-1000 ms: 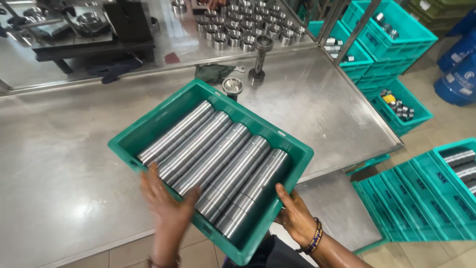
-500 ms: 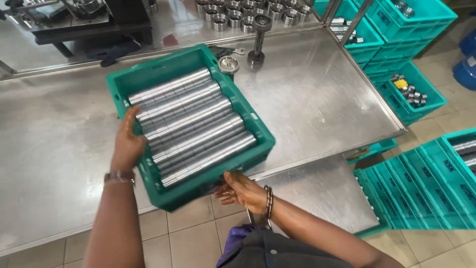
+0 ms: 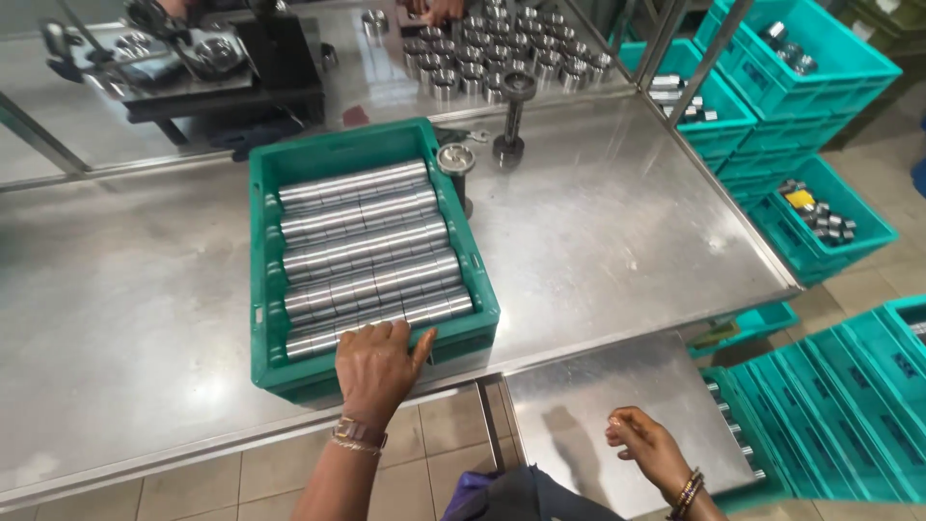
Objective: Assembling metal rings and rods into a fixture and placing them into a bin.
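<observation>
Green crate (image 3: 280,289) now squarer on steel table (image 3: 617,241); left hand (image 3: 378,365) flat on rim; right hand (image 3: 648,446) off, loosely curled, empty

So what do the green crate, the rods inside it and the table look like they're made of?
Green crate: probably moulded plastic, with an even matte colour and slotted walls. Rods: likely machined steel, bright grey with sharp highlights and turned grooves. Table: seemingly stainless sheet, brushed and scuffed, dimly mirroring the lights. The left hand rests on the crate's near rim.

a metal-parts workshop (steel benches (image 3: 627,222), stacked green crates (image 3: 801,68)).
</observation>
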